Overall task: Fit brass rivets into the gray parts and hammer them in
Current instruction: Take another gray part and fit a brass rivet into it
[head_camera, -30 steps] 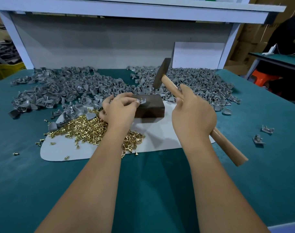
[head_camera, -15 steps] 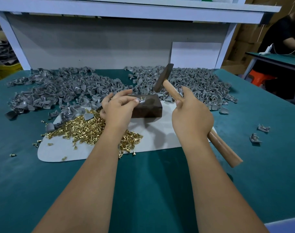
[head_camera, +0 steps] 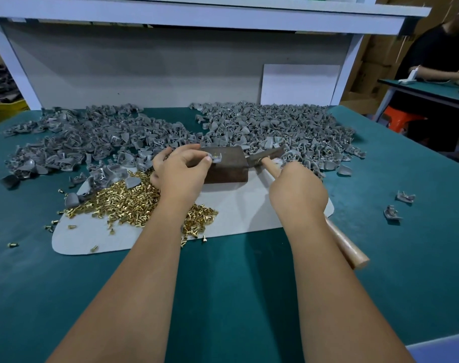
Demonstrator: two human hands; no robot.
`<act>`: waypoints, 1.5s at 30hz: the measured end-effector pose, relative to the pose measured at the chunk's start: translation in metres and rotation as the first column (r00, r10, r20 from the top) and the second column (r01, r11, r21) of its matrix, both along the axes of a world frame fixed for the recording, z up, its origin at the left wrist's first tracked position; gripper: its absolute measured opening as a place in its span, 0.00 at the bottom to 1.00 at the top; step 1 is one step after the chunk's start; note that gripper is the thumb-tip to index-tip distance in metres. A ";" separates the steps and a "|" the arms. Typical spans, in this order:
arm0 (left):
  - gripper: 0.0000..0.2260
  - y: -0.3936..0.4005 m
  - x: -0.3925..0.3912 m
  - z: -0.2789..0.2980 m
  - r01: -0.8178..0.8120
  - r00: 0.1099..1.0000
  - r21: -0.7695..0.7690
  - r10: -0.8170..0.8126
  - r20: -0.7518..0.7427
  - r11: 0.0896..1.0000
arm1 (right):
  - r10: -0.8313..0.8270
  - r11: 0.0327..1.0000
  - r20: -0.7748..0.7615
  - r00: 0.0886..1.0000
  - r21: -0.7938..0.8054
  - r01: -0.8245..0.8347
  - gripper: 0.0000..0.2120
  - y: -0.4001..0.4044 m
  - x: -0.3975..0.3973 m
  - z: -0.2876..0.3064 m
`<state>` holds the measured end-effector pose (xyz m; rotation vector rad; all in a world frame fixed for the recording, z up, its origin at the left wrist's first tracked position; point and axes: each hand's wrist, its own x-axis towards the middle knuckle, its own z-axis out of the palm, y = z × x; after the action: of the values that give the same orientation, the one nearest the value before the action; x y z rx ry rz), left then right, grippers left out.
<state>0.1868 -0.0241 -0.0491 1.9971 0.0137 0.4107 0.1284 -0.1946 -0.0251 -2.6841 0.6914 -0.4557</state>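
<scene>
Two finished parts (head_camera: 398, 205) lie apart at the tabletop's (head_camera: 249, 297) right; huge gray heaps (head_camera: 171, 137) and a rivet pile (head_camera: 123, 203) remain. Left hand (head_camera: 182, 170) pinches a riveted part (head_camera: 214, 158) on the block (head_camera: 228, 166); right hand (head_camera: 297, 193) grips the hammer (head_camera: 267, 155), head low beside the block. Barely begun.
</scene>
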 end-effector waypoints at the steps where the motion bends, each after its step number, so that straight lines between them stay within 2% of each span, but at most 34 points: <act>1: 0.09 -0.001 0.001 0.000 -0.004 1.000 0.017 0.004 -0.010 1.000 | -0.008 1.000 0.001 1.000 -0.022 0.008 0.04 0.000 0.000 0.000; 3: 0.09 -0.001 0.001 0.000 -0.002 1.000 0.036 0.002 -0.025 0.999 | -0.023 0.994 -0.003 1.000 -0.106 0.023 0.03 0.001 0.001 -0.001; 5: 0.09 -0.002 0.000 0.000 0.002 1.000 0.035 -0.001 -0.028 0.999 | -0.058 0.971 -0.017 0.998 -0.233 0.052 0.16 0.002 0.004 -0.003; 7: 0.10 -0.002 -0.001 0.000 -0.005 1.000 0.047 0.006 -0.023 0.999 | -0.024 0.957 0.095 0.995 -0.285 0.050 0.17 0.007 0.007 -0.003; 9: 0.10 -0.002 -0.001 0.001 -0.014 1.000 0.051 0.015 -0.022 0.999 | 0.130 0.967 0.226 0.965 -0.243 -0.073 0.12 0.017 0.013 -0.001; 11: 0.09 -0.003 0.000 0.002 -0.023 0.999 0.048 0.025 -0.027 0.999 | 0.298 0.954 0.306 0.904 -0.069 -0.291 0.10 0.031 0.023 0.004; 13: 0.07 -0.004 0.001 0.004 -0.034 0.999 0.055 0.036 -0.030 0.998 | 0.396 0.892 0.320 0.861 0.089 -0.443 0.10 0.044 0.037 0.010; 15: 0.05 -0.005 0.002 0.004 -0.046 0.998 0.063 0.048 -0.036 0.997 | 0.446 0.865 0.282 0.849 0.108 -0.490 0.09 0.052 0.051 0.012; 19: 0.05 -0.005 0.002 0.004 -0.049 0.998 0.081 0.051 -0.034 0.995 | 0.463 0.867 0.245 0.852 0.071 -0.492 0.06 0.056 0.069 0.006; 28: 0.04 -0.008 0.001 0.004 -0.042 0.999 0.094 0.039 0.033 0.995 | 0.436 0.887 0.384 0.814 -0.028 -0.461 0.07 0.058 0.066 -0.010; 32: 0.05 -0.008 0.000 0.004 -0.060 0.998 0.108 0.059 0.011 0.992 | 0.451 0.888 0.387 0.804 -0.103 -0.449 0.07 0.061 0.065 -0.012; 40: 0.06 -0.007 0.005 0.002 -0.075 0.996 0.105 0.079 -0.041 0.992 | 0.397 0.913 0.416 0.818 -0.090 -0.397 0.06 0.070 0.067 -0.015; 45: 0.07 -0.007 0.005 0.002 -0.073 0.995 0.114 0.080 -0.058 0.991 | 0.361 0.920 0.451 0.816 -0.027 -0.392 0.04 0.071 0.066 -0.016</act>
<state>0.1914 -0.0307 -0.0470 2.1241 0.1098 0.4056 0.1947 -0.1232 -0.0416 -2.4256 0.0331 -0.8813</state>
